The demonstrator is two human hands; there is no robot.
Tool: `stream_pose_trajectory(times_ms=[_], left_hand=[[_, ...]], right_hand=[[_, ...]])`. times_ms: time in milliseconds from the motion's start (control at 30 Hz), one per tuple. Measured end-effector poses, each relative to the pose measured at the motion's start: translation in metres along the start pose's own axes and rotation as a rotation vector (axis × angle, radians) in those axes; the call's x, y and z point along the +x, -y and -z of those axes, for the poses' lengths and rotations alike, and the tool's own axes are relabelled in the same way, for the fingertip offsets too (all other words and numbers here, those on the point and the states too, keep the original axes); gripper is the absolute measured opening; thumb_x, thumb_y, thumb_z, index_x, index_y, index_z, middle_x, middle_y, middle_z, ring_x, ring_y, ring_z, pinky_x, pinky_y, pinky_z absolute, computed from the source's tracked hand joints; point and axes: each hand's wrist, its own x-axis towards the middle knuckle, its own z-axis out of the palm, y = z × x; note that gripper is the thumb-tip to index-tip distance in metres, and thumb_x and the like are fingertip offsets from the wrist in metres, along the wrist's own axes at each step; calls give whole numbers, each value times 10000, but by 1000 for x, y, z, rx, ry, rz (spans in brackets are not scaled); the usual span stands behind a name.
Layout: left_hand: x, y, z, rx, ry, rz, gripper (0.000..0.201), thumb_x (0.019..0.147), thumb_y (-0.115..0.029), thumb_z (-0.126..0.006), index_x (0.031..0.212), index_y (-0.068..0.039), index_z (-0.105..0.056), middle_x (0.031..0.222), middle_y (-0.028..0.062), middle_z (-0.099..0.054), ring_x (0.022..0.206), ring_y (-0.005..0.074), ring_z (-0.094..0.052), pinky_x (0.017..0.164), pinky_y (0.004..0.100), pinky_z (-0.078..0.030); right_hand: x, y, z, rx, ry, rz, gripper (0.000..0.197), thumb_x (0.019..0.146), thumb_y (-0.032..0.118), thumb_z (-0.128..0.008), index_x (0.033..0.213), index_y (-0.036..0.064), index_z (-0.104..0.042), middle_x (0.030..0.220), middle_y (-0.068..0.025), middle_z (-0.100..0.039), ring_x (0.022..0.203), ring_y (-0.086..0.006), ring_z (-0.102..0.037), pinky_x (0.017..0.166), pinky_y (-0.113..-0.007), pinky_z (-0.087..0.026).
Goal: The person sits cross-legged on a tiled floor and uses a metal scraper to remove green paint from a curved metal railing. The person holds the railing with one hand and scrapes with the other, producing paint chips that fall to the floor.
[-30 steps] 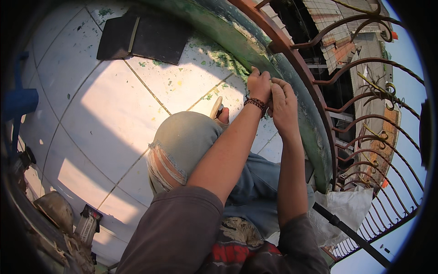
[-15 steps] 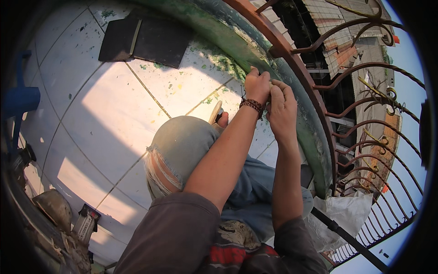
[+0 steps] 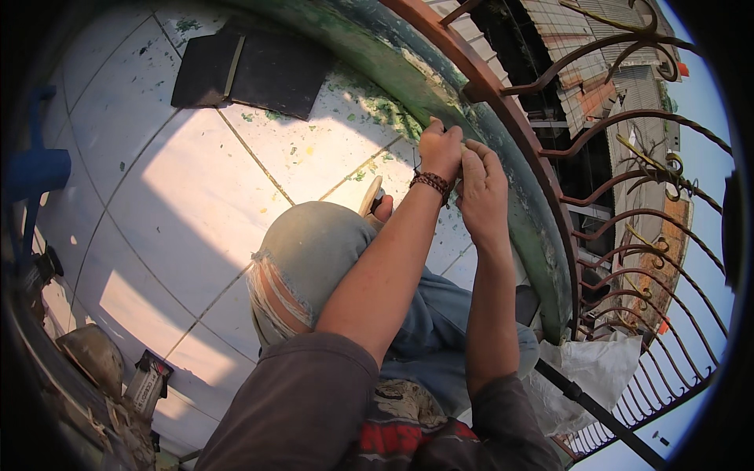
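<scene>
Close together at the inner edge of the green wall (image 3: 397,82): both hands, just beside each other, perhaps touching. Left hand (image 3: 441,153) with fingers curled in and knuckles up, one digit reaching toward the painted face; impossible to tell from here whether closed round anything (palm turned away, underside hidden). Right hand (image 3: 483,184) just beyond, fingers bent and gathered near their tips, at the left hand's outer side; likewise impossible to tell whether empty or pinching something small. Around the left wrist, a bracelet of dark beads (image 3: 431,182).

Curving past the hands, the wall itself, mottled green with pale, worn patches. Along its top, a red-brown rail (image 3: 481,74) with curled, twisted metal bars (image 3: 636,115) leaning outward.

Scattered at the wall's foot, green flakes (image 3: 385,110), thickest just beyond the left hand. Beneath, white floor tiles (image 3: 181,196), partly in sun, partly in shadow. Below the left forearm, a bent knee in faded jeans (image 3: 314,235) (torn open, with frayed threads), and near it a tan-soled sandal (image 3: 369,194) on a foot.

Farther off, on the tiles near the wall, a dark flat panel (image 3: 279,74) crossed by a pale strip. At the far left, a blue object (image 3: 39,169), too cut off to identify. At lower right, a whitish crumpled sheet (image 3: 597,369) beside a black pole (image 3: 601,410). Outside the bars, weathered roofs (image 3: 585,86) and sky.
</scene>
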Motion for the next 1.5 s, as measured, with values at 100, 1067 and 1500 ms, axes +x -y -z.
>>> stream_pose_trajectory(times_ms=[100,1067,1500], left_hand=[[6,15,15,112,-2,-247,110,751,-88,-586,746,13,-544,644,75,-495,596,149,-466,544,333,-402],[-9,3,11,60,80,18,287,771,-179,-575,815,103,-557,676,218,-580,621,301,-575,624,422,-466],[-2,3,14,63,61,50,132,811,-102,-606,779,10,-544,702,61,-561,578,157,-500,541,334,-424]], right_hand=[[-1,-3,-7,-28,30,11,375,1016,266,-498,1259,-18,-521,751,25,-508,539,-20,-404,449,-205,-338],[-13,-19,-1,32,27,45,381,1019,253,-481,1293,-4,-541,730,41,-497,561,-27,-405,480,-208,-341],[-5,-26,-3,30,36,46,398,1009,269,-507,1272,-26,-558,768,11,-542,601,-38,-428,520,-222,-363]])
